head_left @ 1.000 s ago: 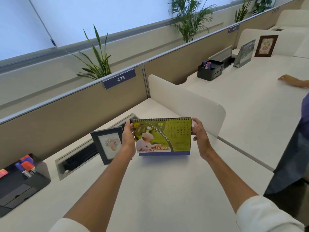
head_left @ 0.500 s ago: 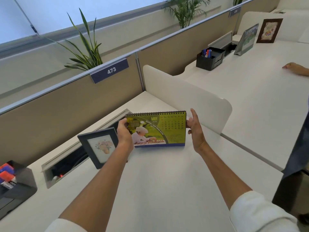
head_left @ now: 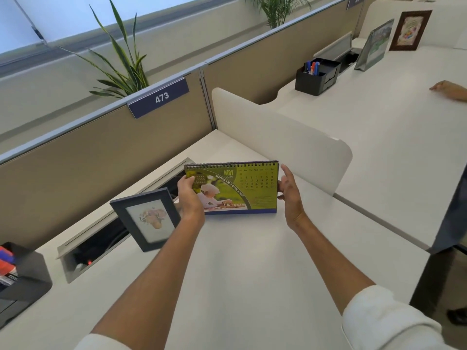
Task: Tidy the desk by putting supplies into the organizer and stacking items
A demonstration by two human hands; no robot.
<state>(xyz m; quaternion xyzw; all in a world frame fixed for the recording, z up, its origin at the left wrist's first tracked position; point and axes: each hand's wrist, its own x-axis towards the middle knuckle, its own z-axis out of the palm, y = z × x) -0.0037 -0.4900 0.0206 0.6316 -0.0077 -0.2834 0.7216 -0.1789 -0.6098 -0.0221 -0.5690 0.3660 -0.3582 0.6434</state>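
Observation:
A green spiral-bound desk calendar (head_left: 242, 190) stands upright on the white desk (head_left: 240, 279), showing May. My left hand (head_left: 189, 200) grips its left edge, thumb on the front. Straight-fingered, my right hand (head_left: 290, 198) lies against the calendar's right edge. A dark picture frame (head_left: 146, 218) with a flower print stands just left of my left hand. At the far left edge sits the black organizer (head_left: 27, 276), with red and blue supplies inside; it is partly cut off by the frame edge.
An open cable tray (head_left: 98, 246) runs behind the frame along the tan partition (head_left: 101, 157). A white divider panel (head_left: 278, 137) stands right behind the calendar. The neighbouring desk holds another organizer (head_left: 318, 77), a calendar and a frame; another person's hand (head_left: 449, 89) rests there.
The calendar came down from a lifted position onto the desk, beside the picture frame. My right hand let go of its right edge and its fingers straightened. My left hand kept its hold.

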